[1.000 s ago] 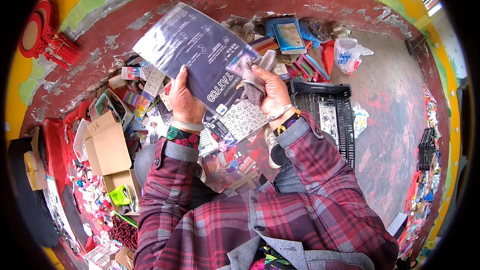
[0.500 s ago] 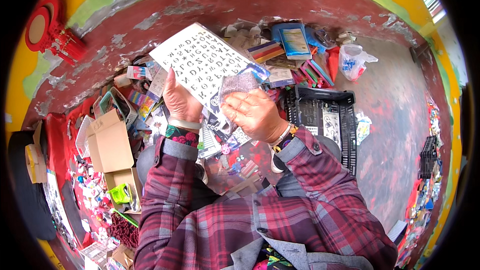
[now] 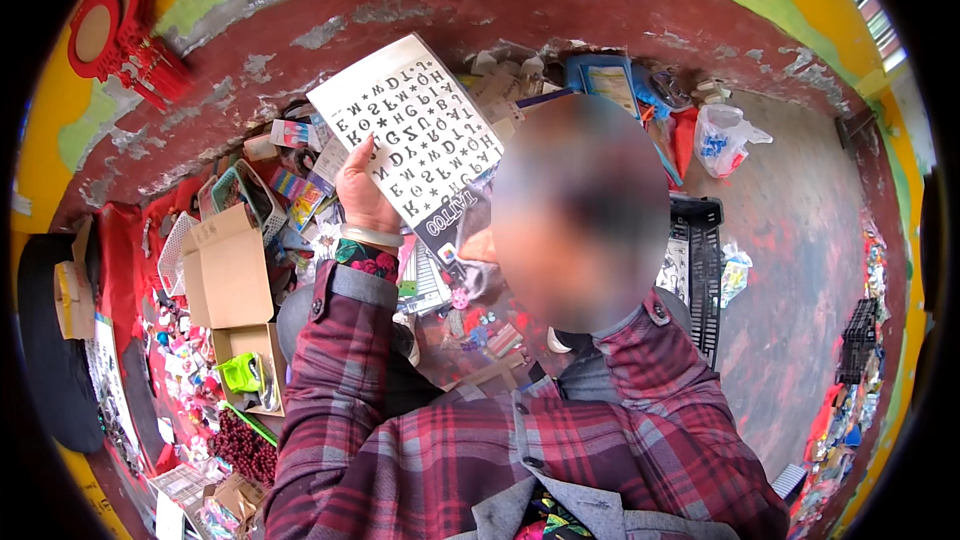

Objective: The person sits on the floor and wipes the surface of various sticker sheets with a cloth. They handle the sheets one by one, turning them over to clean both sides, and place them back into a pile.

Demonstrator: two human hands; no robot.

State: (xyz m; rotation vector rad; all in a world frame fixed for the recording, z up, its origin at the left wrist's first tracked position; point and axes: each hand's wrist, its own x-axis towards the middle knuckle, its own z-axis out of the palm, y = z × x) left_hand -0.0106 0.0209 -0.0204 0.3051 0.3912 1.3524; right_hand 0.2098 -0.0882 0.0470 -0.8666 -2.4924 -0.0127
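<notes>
My left hand is closed on the edge of a temporary tattoo sheet, thumb lying along its near left side. The sheet is white with rows of black letters, upside down to me, and has a dark band at its lower end. Part of my right hand shows beside that dark band. A large blurred patch covers the rest of it, so its fingers and whatever they hold are hidden. Greyish cloth shows just below the visible fingertip.
An open cardboard box stands at left beside wire baskets. A black plastic crate is at right, partly behind the blur. Packets and papers lie along the wall, with a white plastic bag at far right. Small scraps litter the floor between my feet.
The tattoo sheet has turned more upright, and its dark lower band now shows. My right hand, earlier gripping a grey knitted cloth against the sheet, is now mostly behind a blurred patch.
</notes>
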